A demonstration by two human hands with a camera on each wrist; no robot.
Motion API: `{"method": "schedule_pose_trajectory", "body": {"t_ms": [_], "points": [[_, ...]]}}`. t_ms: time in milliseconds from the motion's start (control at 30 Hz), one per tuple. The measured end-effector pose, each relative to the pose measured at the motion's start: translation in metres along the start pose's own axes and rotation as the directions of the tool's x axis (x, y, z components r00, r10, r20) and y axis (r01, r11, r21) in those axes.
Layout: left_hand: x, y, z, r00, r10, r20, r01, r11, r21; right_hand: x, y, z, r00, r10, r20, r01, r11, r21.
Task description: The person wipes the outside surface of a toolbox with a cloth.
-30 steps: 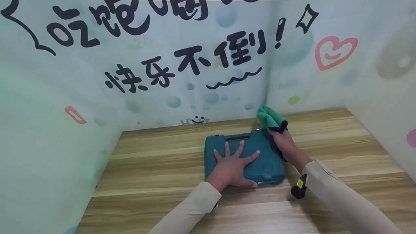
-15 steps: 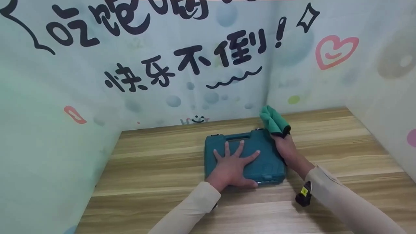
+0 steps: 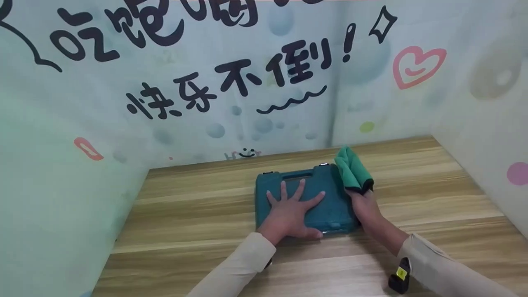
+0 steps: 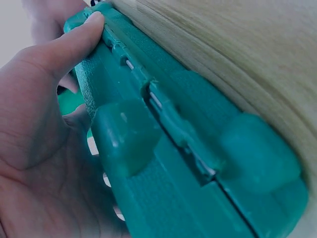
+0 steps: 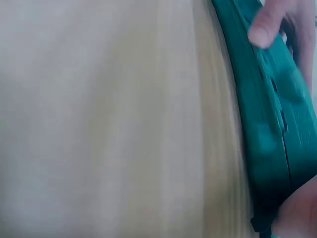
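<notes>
While our left hand lies flat with its fingers spread across the teal case, nothing but that downward press seems to steady the thing. Should the press ease while our right hand pushes sideways, we judge that the case could skid or swing on the smooth tabletop. It lies flat near the tabletop's far edge, between the two far corners, so a shove forward could send it against the printed backdrop.

Our right hand grips a bunched green cloth at the case's right side; how its hidden fingers wrap the cloth we cannot tell, nor whether the cloth touches the case there. Its dark hem might snag on the bright fitting beside the handle, and a loose bundle could unfold and slip from our hold. Our left thumb rests at the near side, by the hinge-like seam; we think that it could be nipped if the halves shifted.

As for containers, the case is the only one we see. Its halves meet along the seam, so whatever it holds, if anything, is hidden from us. We see nothing spilling out.
</notes>
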State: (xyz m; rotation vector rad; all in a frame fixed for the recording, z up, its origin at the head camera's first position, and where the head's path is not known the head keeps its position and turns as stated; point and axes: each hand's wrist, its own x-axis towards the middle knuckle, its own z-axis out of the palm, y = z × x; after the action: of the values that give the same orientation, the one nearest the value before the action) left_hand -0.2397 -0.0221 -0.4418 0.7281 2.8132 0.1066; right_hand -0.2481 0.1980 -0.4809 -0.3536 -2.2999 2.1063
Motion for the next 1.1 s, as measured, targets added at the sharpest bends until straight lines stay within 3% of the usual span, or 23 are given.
{"method": "schedule_pose_trajectory", "body": {"t_ms": [400,633,1100], "points": [[-0.001,0.000,-0.001,1.000,0.003,-0.001,-0.003,1.000,-0.003,-0.042,0.009,0.007,0.996,-0.038,-0.076,0.044,0.996,0.078],[-0.001,0.001,-0.002,1.000,0.005,0.002,-0.005,1.000,-0.009,-0.058,0.012,0.010,0.997,-0.024,-0.077,0.032,0.994,0.102],[-0.003,0.000,-0.002,1.000,0.021,-0.020,-0.021,1.000,-0.006,-0.068,0.011,0.011,0.996,-0.019,-0.091,0.026,0.996,0.080]]}}
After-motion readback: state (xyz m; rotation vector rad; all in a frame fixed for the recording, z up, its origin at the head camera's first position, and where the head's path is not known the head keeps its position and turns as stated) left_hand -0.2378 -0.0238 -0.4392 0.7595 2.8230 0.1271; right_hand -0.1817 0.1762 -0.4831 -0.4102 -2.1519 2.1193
